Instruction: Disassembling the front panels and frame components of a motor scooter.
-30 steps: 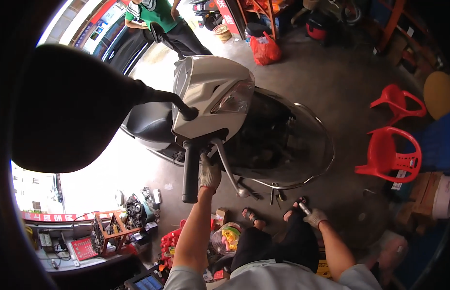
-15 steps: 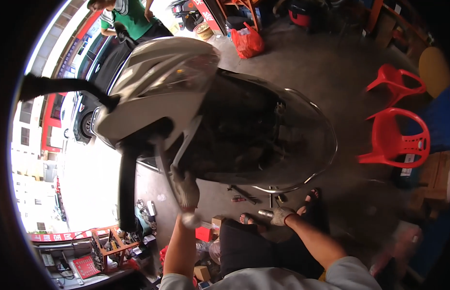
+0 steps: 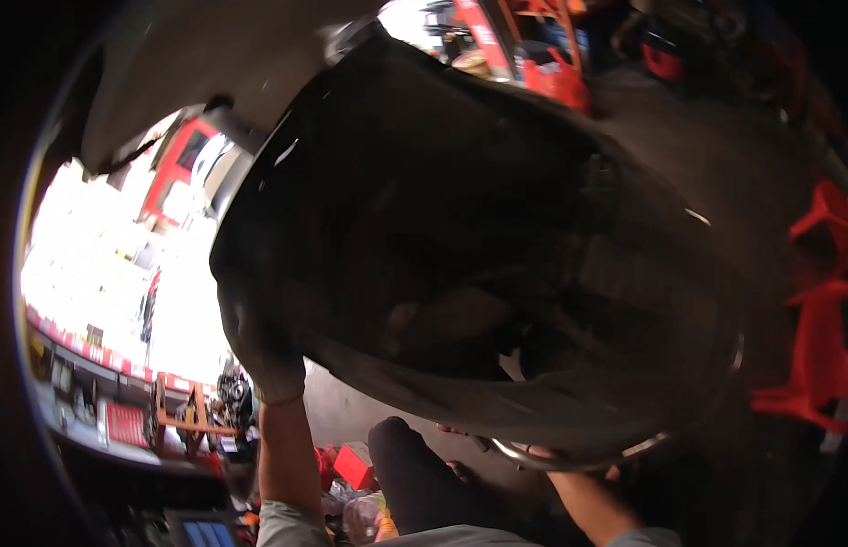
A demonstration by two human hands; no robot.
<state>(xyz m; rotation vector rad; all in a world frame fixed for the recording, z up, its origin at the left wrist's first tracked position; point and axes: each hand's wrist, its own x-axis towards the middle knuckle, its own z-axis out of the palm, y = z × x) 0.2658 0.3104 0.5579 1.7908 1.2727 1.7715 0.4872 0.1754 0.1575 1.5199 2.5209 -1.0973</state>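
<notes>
The scooter's dark underside and body (image 3: 469,201) fills the middle, close to me and blurred. Its pale front panel (image 3: 200,55) is at the upper left. My left hand (image 3: 267,356), gloved and in shadow, is at the body's left edge; its fingers are hard to make out. My right forearm (image 3: 579,497) reaches up beneath the scooter's lower edge and chrome rail (image 3: 647,448); the right hand and whatever it may hold are hidden there.
Red plastic chairs (image 3: 811,351) stand at the right. A red bag (image 3: 556,82) is at the back. A bench with an orange frame (image 3: 191,427) and parts is at the lower left. A red box (image 3: 353,465) and clutter lie beside my leg.
My view has moved in over the scooter, whose body now fills it. My left hand is higher, at the body's edge; my right hand, earlier holding a metal tool, has gone out of sight underneath.
</notes>
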